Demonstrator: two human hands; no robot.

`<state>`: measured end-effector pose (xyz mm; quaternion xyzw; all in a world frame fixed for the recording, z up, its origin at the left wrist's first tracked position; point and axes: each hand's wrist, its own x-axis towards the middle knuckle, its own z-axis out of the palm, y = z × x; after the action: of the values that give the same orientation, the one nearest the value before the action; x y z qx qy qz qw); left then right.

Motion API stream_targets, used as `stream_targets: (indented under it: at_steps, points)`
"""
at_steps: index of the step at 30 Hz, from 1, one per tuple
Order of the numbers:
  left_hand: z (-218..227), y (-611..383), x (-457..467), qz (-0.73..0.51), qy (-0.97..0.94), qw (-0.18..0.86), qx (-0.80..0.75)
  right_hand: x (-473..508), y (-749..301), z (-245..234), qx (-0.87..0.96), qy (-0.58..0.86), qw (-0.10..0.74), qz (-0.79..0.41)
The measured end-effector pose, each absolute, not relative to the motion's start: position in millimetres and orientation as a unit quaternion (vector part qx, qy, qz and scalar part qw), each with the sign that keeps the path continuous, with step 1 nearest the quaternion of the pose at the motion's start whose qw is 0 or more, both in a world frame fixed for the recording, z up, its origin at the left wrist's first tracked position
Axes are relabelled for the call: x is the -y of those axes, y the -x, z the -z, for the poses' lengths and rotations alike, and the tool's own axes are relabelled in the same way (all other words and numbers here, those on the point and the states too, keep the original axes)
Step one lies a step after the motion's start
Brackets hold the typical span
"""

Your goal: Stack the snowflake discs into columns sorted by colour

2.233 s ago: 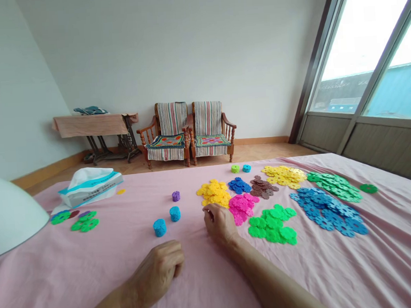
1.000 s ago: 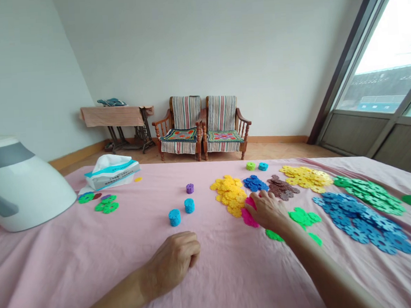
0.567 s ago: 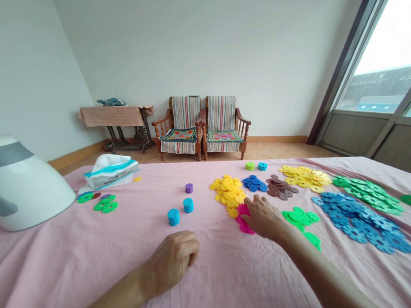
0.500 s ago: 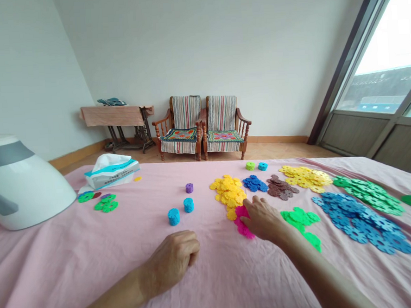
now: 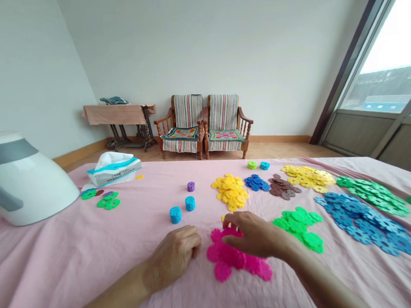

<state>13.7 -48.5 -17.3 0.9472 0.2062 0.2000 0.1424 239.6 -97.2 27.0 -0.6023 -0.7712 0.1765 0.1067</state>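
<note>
My left hand [image 5: 176, 251] rests on the pink cloth, its fingers curled under; whatever they hold, if anything, is hidden. Just ahead of it stand two blue stacks [image 5: 175, 215] of notched discs. My right hand [image 5: 250, 235] is over a heap of magenta snowflake discs [image 5: 222, 271], thumb and fingers apart. Around its fingertips a bit of yellow disc [image 5: 224, 218] shows; whether the hand touches it I cannot tell. Beyond lies a yellow heap [image 5: 230, 192], and bright green discs [image 5: 298, 225] lie right of the hand.
Dark blue [image 5: 257, 183], brown [image 5: 283, 187], blue [image 5: 366, 223] and green [image 5: 373, 195] disc heaps spread over the right side. A purple stack [image 5: 191, 186] stands mid-table. At the left are a white kettle [image 5: 36, 183], a tissue box [image 5: 115, 172] and loose green discs [image 5: 108, 201].
My right hand has come left and nearer me, and its fingers have spread. A spread magenta heap now shows beneath it. My left hand stays put.
</note>
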Motion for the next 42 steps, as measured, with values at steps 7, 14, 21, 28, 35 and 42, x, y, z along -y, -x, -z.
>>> stream_targets:
  at_steps: [7, 14, 21, 28, 35, 42]
  points:
    - [19, -14, 48, -0.200, -0.947, 0.146, -0.205, 81, -241, -14, 0.754, 0.622, 0.146, -0.152]
    - [18, -13, 48, -0.197, -0.948, 0.144, -0.203, 76, -262, -16, 0.713, 0.692, 0.087, -0.073]
    - [-3, -15, 63, -0.182, -0.955, 0.177, -0.152, 111, -279, -37, 0.732, 0.674, -0.035, -0.097]
    - [-2, -14, 64, -0.174, -0.962, 0.164, -0.135, 140, -276, -23, 0.731, 0.675, -0.013, -0.100]
    - [-3, -14, 63, -0.161, -0.968, 0.145, -0.126, 139, -262, -22, 0.744, 0.650, 0.062, -0.141]
    - [-3, -11, 60, -0.176, -0.961, 0.156, -0.146, 127, -234, -18, 0.768, 0.605, 0.123, -0.169]
